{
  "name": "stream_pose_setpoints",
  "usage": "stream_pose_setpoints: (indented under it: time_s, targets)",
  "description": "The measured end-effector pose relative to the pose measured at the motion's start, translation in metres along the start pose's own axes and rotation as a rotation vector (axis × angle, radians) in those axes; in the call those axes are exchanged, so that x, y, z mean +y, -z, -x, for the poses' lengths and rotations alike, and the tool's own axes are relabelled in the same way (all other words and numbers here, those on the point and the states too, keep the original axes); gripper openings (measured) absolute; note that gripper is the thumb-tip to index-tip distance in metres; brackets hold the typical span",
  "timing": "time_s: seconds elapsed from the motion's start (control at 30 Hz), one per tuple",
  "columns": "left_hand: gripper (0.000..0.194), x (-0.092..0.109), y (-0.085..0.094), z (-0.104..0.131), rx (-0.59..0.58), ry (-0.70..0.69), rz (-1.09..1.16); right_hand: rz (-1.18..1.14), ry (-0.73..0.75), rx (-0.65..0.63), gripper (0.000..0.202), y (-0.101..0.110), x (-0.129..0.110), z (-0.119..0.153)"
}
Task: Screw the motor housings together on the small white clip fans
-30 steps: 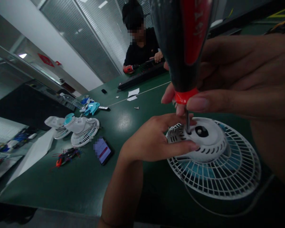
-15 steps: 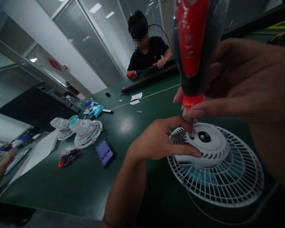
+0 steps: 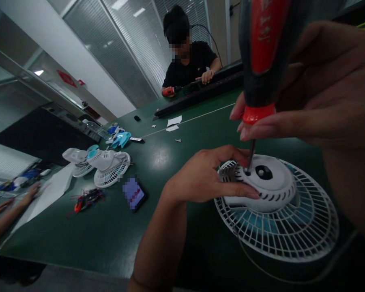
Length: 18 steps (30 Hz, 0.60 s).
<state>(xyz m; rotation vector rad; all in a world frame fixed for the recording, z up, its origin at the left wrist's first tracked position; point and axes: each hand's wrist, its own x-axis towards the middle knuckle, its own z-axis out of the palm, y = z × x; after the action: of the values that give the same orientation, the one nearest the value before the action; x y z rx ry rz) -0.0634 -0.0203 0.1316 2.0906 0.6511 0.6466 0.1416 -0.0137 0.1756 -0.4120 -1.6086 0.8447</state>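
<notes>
A white fan (image 3: 276, 190) with a round wire-like grille and pale blue blades lies face down on the green table at the right. My left hand (image 3: 209, 176) grips the fan's rear housing, thumb on the near side and fingers on the far side. Above the housing, my right hand (image 3: 316, 93) holds a red and black screwdriver (image 3: 260, 81) nearly upright, pinched at its red collar. The metal shaft slants down to the housing beside a small dark hole; whether the tip touches is unclear. A thin cable curves below the grille.
Two more white fans (image 3: 109, 164) lie at the left, near a phone (image 3: 134, 194) and a tangle of wires (image 3: 86, 199). Paper scraps (image 3: 174, 121) lie farther back. Across the table (image 3: 109, 231), a person holds a red drill (image 3: 169, 91). Another person's arms reach in at far left.
The screwdriver and my right hand have shifted right and slightly up, and the shaft now leans more. The arms at far left reach farther in. The view has moved slightly.
</notes>
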Motion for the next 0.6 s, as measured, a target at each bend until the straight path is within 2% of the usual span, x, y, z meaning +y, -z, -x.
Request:
stream_pose_setpoints:
  time_s: [0.1, 0.23, 0.47, 0.6]
  targets:
    - [0.043, -0.001, -0.001, 0.000, -0.007, -0.015, -0.004, -0.003, -0.033, 0.077, 0.049, 0.000, -0.004, -0.001]
    - [0.043, -0.001, -0.002, 0.001, -0.010, -0.024, 0.018, -0.037, -0.004, 0.103, 0.049, 0.003, -0.005, -0.001]
    - [0.027, 0.001, 0.000, -0.001, -0.057, -0.150, -0.029, -0.106, 0.030, 0.290, 0.041, 0.002, 0.006, -0.007]
    - [0.025, 0.004, 0.000, -0.002, -0.070, -0.130, -0.064, -0.092, -0.015, 0.393, 0.026, -0.002, 0.005, -0.012]
